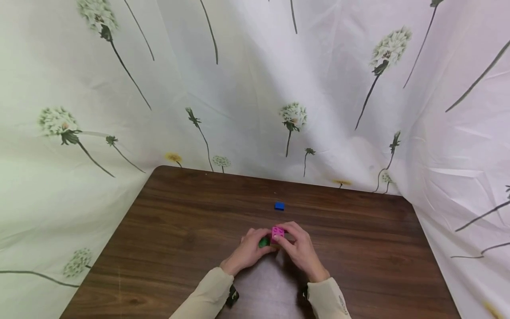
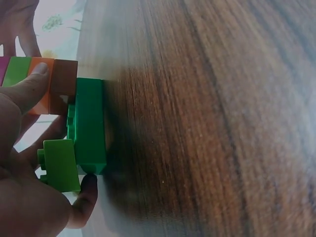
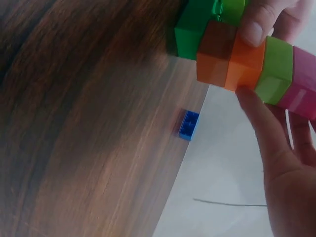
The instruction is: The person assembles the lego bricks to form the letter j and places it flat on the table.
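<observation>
My right hand [image 1: 301, 250] pinches a column of toy building bricks at its orange brick [image 3: 244, 61]. Below the orange one comes a brown brick [image 2: 64, 79]; above it are a light green brick [image 3: 276, 69] and a pink brick [image 1: 278, 231] with its studs up. The brown end meets a longer dark green brick [image 2: 90, 123] low over the table; whether they are pressed together I cannot tell. My left hand [image 1: 246, 252] grips the dark green brick, and a second light green brick [image 2: 61, 165] sits at its near end, partly inside the hand.
Farther back on the brown wooden table [image 1: 191, 212] lies a small blue brick [image 1: 280, 206], whose hollow side shows in the right wrist view. Behind the table hangs a white cloth [image 1: 247, 110] printed with dandelions.
</observation>
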Tool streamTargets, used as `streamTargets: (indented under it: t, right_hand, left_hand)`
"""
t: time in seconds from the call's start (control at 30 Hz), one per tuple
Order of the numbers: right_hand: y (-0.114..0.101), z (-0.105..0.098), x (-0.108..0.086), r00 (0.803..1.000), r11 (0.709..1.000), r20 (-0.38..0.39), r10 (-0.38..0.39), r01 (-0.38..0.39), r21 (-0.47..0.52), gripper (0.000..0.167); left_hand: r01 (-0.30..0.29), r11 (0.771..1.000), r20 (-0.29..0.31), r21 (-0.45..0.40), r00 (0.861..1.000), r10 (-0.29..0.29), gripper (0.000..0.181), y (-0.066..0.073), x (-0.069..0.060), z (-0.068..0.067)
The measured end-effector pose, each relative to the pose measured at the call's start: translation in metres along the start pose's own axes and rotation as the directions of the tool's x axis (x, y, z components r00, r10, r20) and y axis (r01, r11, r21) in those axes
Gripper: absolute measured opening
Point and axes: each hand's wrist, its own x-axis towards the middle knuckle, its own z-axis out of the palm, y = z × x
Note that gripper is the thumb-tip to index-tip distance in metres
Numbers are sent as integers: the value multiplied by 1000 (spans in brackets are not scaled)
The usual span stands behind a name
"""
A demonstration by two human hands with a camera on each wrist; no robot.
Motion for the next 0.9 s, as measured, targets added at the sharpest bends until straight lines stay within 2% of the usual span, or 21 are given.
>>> streamTargets:
  t: [0.43,0.6,0.67,0.83,0.9]
  right_hand:
    - [-1,3,1,1000,1000,3,19,-19,-9,23]
    - [-24,-1,2,1000,999,16,-10,10,-32,22]
    - [-25,-1,2,1000,999,16,-8,8,-42,22]
    - [-1,5,-1,998,996,8,62,-61,-58,24]
    - [2,6,-2,997,996,7,77,-77,-54,24]
  left_hand:
    - [-4,1000,9,0,1000,4,35,-1,1,1]
    - [-9,1000,1,6,1000,9,35,-1,1,0]
    - [-7,1000,-1,12,1000,7,36,0,1,0]
    - [-1,999,-13,33,1000,2,38,0,0,0]
    - [1,999,-25,33,1000,0,40,-1,-1,0]
